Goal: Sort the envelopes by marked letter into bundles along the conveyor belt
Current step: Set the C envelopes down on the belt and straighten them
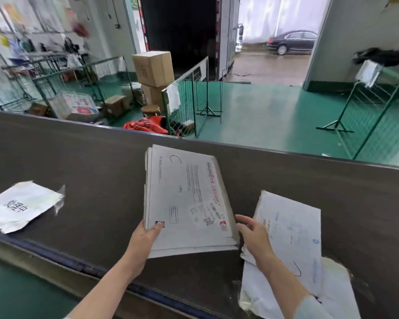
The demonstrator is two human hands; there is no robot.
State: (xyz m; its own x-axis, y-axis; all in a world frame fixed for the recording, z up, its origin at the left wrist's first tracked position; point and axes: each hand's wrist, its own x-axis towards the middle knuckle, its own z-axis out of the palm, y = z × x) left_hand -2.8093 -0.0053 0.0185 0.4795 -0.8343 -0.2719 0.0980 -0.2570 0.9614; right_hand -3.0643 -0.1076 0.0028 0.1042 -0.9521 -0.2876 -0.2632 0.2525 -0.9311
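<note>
My left hand (145, 236) grips the near left corner of a stack of white envelopes (187, 199), held just above the dark conveyor belt (97, 180); the top one bears a hand-drawn letter C. My right hand (253, 236) hovers with relaxed fingers between that stack's right edge and a pile of white envelopes (293, 238) lying on the belt at the right. The top envelope of the pile shows a dark curved pen mark. A single white paper with dark printed characters (21, 206) lies on the belt at the far left.
The belt's near edge has a blue rail (78, 265). Beyond the belt lie a green floor, green wire cages (189, 97), stacked cardboard boxes (153, 70), a red bag (148, 125) and an open doorway with a car outside.
</note>
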